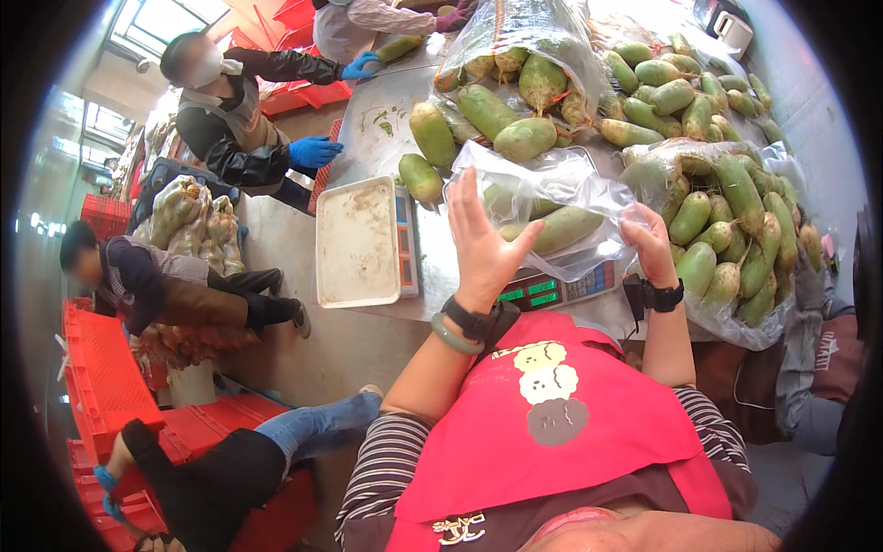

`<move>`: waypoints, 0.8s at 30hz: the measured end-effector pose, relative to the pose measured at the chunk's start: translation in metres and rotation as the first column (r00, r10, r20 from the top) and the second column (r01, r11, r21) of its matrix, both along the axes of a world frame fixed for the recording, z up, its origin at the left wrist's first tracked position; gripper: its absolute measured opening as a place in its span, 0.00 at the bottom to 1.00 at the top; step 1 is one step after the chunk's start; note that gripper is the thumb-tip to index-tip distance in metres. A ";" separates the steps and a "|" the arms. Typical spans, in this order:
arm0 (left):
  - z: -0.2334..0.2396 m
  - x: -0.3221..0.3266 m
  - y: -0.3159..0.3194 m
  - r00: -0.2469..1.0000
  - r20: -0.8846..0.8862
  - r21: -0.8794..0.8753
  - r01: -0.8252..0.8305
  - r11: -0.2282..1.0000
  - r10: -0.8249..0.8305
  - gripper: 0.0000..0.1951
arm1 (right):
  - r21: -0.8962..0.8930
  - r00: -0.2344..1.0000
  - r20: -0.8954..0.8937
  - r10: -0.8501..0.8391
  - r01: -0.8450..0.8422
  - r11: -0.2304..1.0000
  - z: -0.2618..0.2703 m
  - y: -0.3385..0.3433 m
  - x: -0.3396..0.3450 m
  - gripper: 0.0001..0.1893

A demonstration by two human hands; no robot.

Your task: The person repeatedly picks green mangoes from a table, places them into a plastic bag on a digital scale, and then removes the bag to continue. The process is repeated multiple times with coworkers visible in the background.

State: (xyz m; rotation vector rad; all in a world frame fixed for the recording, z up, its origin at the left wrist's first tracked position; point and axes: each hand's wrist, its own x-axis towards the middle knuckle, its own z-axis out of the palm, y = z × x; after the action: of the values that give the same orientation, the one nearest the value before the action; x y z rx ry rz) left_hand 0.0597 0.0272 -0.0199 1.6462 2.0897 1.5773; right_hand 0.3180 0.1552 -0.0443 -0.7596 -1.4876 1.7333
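Note:
A clear plastic bag (586,181) with several green radishes (562,231) in it rests on a digital scale (555,293) before me. My left hand (477,238) is at the bag's left side, fingers extended and thumb spread; whether it touches the film is unclear. At the right side, my right hand (648,238) has its fingers curled on the edge of the plastic. Loose green radishes (421,178) lie just beyond my left hand. The scale's green-lit display faces me, partly behind my left wrist.
Left stands a second scale with a soiled white tray (357,241). Large open plastic sacks (524,41) of radishes and a radish pile (672,93) cover the far and right table. Co-workers (234,117) stand at left, near red crates (110,372); a gloved hand (808,276) is at far right.

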 end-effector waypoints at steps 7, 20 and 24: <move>-0.023 0.018 0.011 0.991 -0.099 -0.482 0.031 0.876 -0.090 0.49 | -0.073 0.961 0.131 0.242 -0.235 0.969 0.018 -0.018 0.012 0.11; -0.003 0.010 -0.002 0.979 0.138 -0.060 0.161 0.985 -0.152 0.10 | -0.057 0.985 -0.045 0.166 -0.168 0.984 0.012 -0.019 0.015 0.12; 0.004 -0.002 -0.015 0.963 0.242 -0.095 0.146 0.985 -0.120 0.08 | -0.008 0.982 -0.147 0.116 -0.119 0.993 0.013 -0.014 0.018 0.13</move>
State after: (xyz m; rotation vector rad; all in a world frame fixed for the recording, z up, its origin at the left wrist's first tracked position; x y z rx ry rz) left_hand 0.0581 0.0120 -0.0159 1.4503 1.8716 1.5006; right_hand 0.3364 0.1413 -0.0311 -0.5496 -1.4449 1.8494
